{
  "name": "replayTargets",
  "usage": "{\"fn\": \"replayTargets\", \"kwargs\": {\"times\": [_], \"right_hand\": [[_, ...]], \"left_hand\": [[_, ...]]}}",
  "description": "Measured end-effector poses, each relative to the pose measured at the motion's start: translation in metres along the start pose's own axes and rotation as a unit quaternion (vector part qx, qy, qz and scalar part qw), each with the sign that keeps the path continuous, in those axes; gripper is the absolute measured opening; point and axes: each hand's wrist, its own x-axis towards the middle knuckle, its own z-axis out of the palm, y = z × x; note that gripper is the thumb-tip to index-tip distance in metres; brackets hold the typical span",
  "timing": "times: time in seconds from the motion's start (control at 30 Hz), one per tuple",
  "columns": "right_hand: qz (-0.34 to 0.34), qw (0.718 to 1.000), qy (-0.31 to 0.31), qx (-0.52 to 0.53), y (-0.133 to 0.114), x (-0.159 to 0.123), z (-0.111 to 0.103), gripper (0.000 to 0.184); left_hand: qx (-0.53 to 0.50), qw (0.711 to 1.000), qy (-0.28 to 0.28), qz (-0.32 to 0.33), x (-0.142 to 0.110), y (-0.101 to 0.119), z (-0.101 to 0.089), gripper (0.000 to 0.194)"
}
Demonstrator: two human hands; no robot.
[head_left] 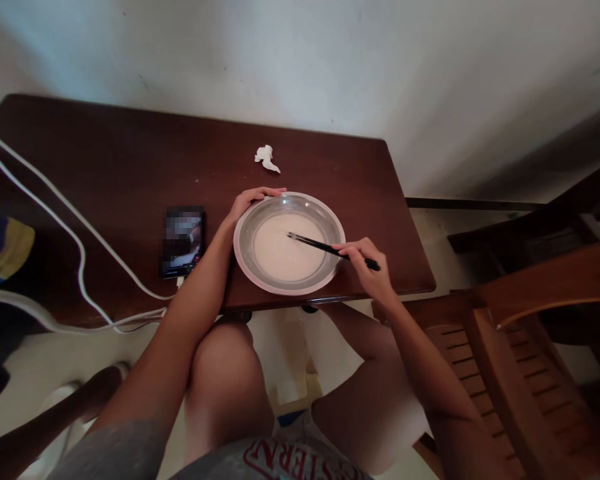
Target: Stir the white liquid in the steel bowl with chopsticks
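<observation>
A round metal bowl (251, 267) with a pale rim stands near the front edge of the table. It holds a milky, off-white liquid (285, 257). My left hand (253, 199) grips the bowl at its far left rim, with fingers laid along the edge; the thumb is hidden. In my right hand (367, 263) is a pair of black chopsticks (315, 244), slanting over the right rim. Their tips are at the liquid near the middle of the bowl, close together.
A phone (183, 241) lies left of the bowl, with white cables (83, 260) running across the table's left side. Crumpled white tissue (267, 159) sits behind the bowl on the dark wooden table (130, 147). A wooden chair (485, 360) stands at right; another person's leg (55, 420) shows lower left.
</observation>
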Motion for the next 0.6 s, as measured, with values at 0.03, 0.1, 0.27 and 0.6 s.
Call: {"fn": "replayTargets", "kwargs": {"times": [0.03,0.1,0.27,0.6], "right_hand": [[0.007,0.999,0.030,0.015,0.001,0.000,-0.005,0.028],[0.018,0.995,0.082,0.049,0.001,0.000,-0.013,0.036],[0.047,0.993,0.030,0.102,-0.004,-0.004,-0.009,0.041],[0.031,0.997,0.052,0.037,0.002,-0.001,-0.012,0.031]], "left_hand": [[-0.001,1.000,-0.002,0.000,0.000,0.000,0.000,0.032],[-0.002,1.000,-0.007,0.002,0.000,-0.001,0.000,0.032],[-0.002,1.000,0.000,0.009,-0.001,-0.001,0.000,0.032],[-0.018,1.000,0.014,-0.013,-0.002,0.001,0.003,0.031]]}}
